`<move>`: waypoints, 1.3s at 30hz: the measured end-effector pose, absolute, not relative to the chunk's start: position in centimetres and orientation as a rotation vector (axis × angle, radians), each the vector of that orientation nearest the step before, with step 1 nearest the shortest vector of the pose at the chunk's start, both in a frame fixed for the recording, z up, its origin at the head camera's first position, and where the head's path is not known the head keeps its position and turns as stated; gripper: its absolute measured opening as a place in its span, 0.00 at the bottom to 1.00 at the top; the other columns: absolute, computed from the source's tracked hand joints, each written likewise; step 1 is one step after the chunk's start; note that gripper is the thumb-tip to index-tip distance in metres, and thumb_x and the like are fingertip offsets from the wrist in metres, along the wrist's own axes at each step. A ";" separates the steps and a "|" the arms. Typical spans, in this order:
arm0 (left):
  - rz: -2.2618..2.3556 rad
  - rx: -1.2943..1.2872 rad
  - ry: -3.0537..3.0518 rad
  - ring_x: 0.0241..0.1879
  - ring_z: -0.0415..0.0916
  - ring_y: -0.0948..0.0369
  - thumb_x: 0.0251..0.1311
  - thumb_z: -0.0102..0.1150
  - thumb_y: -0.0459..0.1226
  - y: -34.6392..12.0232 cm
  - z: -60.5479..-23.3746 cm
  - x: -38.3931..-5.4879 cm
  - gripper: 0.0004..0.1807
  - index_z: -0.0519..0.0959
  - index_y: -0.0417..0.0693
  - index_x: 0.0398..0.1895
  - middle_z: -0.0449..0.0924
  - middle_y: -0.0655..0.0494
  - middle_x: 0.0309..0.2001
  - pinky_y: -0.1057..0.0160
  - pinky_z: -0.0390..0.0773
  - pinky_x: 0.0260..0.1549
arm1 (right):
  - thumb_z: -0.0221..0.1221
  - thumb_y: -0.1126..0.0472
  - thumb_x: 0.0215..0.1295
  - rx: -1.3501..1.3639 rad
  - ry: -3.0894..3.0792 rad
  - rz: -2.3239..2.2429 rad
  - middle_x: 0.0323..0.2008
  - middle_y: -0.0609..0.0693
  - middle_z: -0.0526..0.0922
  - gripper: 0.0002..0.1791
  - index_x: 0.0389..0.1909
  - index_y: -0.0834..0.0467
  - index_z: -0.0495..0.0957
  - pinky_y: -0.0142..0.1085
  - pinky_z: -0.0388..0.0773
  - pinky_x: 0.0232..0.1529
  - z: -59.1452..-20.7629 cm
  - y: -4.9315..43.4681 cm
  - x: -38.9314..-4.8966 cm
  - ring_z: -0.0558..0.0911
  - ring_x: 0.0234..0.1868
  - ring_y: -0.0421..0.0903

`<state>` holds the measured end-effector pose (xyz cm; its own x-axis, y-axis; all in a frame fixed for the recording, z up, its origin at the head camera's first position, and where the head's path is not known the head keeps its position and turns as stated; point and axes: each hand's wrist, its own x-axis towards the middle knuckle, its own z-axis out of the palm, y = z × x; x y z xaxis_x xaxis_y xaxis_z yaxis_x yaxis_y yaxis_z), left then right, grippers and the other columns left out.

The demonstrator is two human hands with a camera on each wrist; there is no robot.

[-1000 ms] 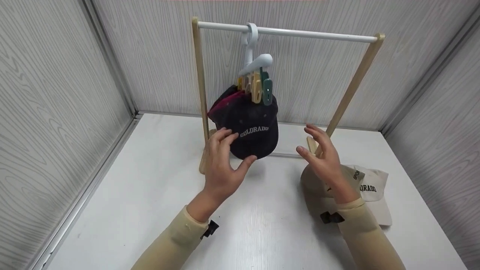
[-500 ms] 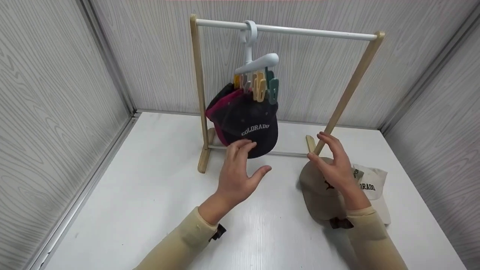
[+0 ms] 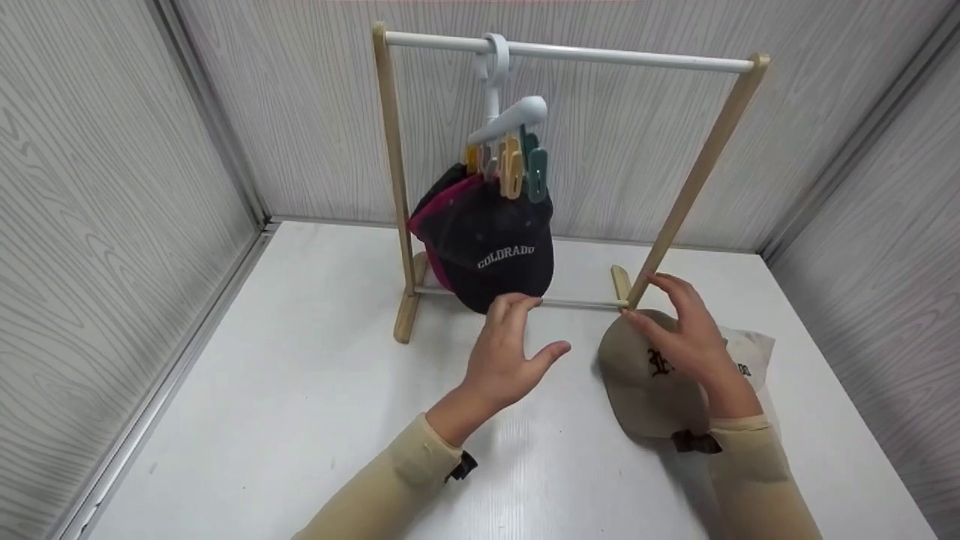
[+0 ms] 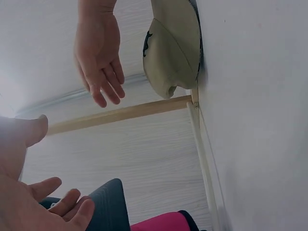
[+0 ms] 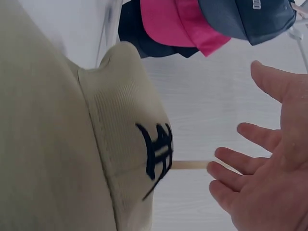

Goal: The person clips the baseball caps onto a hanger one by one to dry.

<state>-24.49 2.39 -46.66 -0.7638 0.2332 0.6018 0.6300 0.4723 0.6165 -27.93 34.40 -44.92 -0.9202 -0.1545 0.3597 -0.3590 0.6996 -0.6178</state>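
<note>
My left hand is held before the hanging dark cap marked COLORADO. Its fingers are relaxed, thumb apart, and the fingertips overlap the cap's lower brim in the head view. Nothing lies in its grasp. Over the khaki cap with a black letter, my right hand hovers with loose, spread fingers, holding nothing; in the right wrist view a gap shows between the fingers and this cap. A magenta cap and another dark cap hang behind the COLORADO one, clipped by clothespins to a white hanger.
A rack with wooden legs and a white top rail stands at the back of the white table. Partly behind my right hand lies a white cap. Wood-patterned panels enclose the table on its sides and back.
My left hand has moved from the COLORADO cap's left side down and to the right. My right hand has shifted slightly right and down over the khaki cap. The hanger has swung a little.
</note>
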 end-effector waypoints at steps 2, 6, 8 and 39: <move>-1.240 -0.720 -2.352 0.67 0.74 0.49 0.70 0.78 0.50 3.0 -46.9 -24.6 0.37 0.75 0.37 0.72 0.72 0.44 0.66 0.50 0.76 0.69 | 0.69 0.48 0.79 0.387 -2.688 1.025 0.82 0.65 0.66 0.40 0.81 0.63 0.68 0.69 0.57 0.79 -44.8 34.9 -27.9 0.61 0.84 0.66; -1.317 -0.722 -2.466 0.69 0.74 0.50 0.72 0.76 0.51 4.3 -47.4 -25.0 0.37 0.74 0.39 0.73 0.73 0.44 0.67 0.50 0.76 0.69 | 0.66 0.44 0.81 0.332 -2.801 1.013 0.83 0.67 0.62 0.42 0.83 0.63 0.65 0.69 0.56 0.80 -44.9 35.8 -27.9 0.59 0.85 0.68; -1.364 -0.715 -2.512 0.70 0.74 0.51 0.73 0.74 0.52 5.0 -47.6 -25.3 0.37 0.74 0.39 0.74 0.73 0.45 0.68 0.52 0.76 0.69 | 0.66 0.42 0.82 0.303 -2.845 1.011 0.83 0.69 0.61 0.44 0.84 0.64 0.63 0.69 0.56 0.80 -45.0 36.2 -27.8 0.58 0.85 0.69; -1.840 -0.573 -2.738 0.71 0.78 0.56 0.75 0.70 0.55 12.0 -51.8 -27.0 0.37 0.74 0.44 0.76 0.81 0.49 0.71 0.56 0.76 0.70 | 0.59 0.32 0.82 0.156 -3.075 1.016 0.81 0.74 0.64 0.52 0.85 0.68 0.59 0.69 0.60 0.79 -46.7 38.9 -28.1 0.65 0.81 0.72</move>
